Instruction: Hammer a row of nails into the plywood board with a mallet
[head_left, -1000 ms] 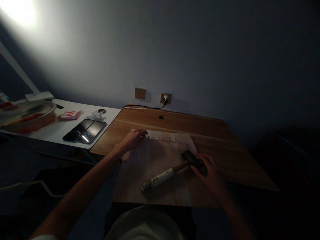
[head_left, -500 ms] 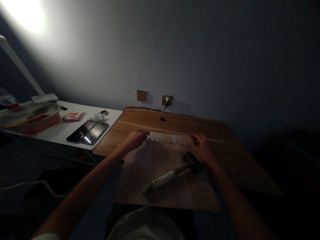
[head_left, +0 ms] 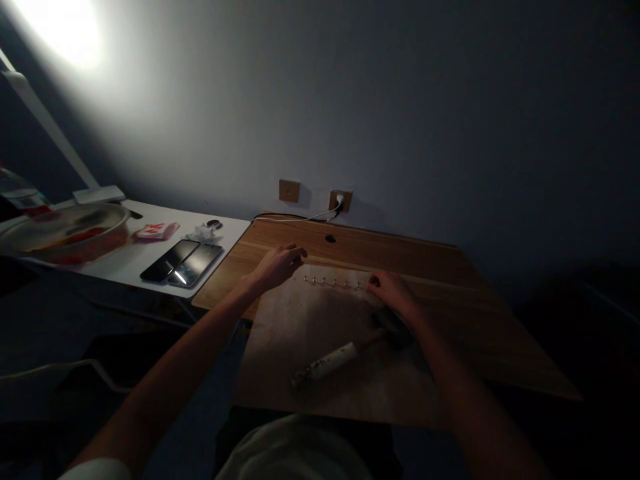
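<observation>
A thin wooden board (head_left: pixel 280 347) lies over the front of the wooden table. Along its far edge stands a row of several small shiny nails (head_left: pixel 335 283). My right hand (head_left: pixel 393 291) is closed, its fingertips pinched at the right end of the row, covering the nail there. My left hand (head_left: pixel 280 265) is held over the board's far left corner, fingers loosely bent and apart, with nothing visible in them. A mallet (head_left: pixel 333 360) with a dark head and a worn white handle lies slantwise on the board, its head in the shadow of my right arm.
The wooden table (head_left: pixel 400 250) stands against the wall. On the white table (head_left: pixel 233 230) at left are two phones (head_left: pixel 183 262), a red-and-white packet (head_left: pixel 157 231), crumpled plastic (head_left: pixel 204 233), a large basin (head_left: pixel 100 233) and a lamp (head_left: pixel 55 130). Cables run to a wall socket (head_left: pixel 341 201).
My right hand has shifted left from the board's far right corner onto the end of the nail row. My left hand has risen from the far left corner. The view has shifted slightly.
</observation>
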